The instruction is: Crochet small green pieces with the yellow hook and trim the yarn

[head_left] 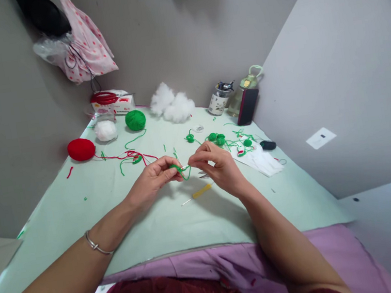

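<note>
My left hand [161, 175] pinches a small green yarn piece [175, 167] above the middle of the table. Close by on the right, my right hand [216, 163] has its fingers closed on a thin metal needle [185, 168], whose other end meets the green piece. A loop of green yarn hangs between the two hands. Beneath them, a yellow-handled hook tool [201, 191] lies on the table. The blades of scissors [204, 175] show partly behind my right hand.
Red [81, 149], white [105, 130] and green [135, 120] yarn balls lie back left. White stuffing [177, 107] is at the back. Behind my right hand are green crocheted pieces [219, 139], a pen cup [218, 102], a phone [248, 106] and a bottle [236, 101].
</note>
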A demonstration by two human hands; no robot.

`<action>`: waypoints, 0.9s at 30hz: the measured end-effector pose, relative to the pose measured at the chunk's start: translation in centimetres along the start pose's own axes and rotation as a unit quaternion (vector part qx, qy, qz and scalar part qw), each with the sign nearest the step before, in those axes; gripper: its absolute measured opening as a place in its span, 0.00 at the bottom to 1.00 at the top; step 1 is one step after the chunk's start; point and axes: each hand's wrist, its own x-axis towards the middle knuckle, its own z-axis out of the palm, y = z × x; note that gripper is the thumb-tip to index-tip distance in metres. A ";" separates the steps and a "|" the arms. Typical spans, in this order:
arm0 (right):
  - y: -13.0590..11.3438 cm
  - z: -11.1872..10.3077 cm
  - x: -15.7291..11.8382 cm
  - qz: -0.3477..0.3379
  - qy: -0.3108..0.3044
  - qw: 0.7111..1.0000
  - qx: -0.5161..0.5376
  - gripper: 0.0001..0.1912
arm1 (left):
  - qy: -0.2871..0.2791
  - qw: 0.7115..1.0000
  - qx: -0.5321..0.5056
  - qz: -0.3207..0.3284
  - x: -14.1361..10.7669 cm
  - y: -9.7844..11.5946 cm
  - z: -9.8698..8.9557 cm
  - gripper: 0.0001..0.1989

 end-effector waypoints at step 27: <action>0.7 1.0 0.1 0.099 -0.056 0.983 0.141 0.07 | -0.030 0.999 -0.019 -0.003 -0.1 0.2 0.2 0.07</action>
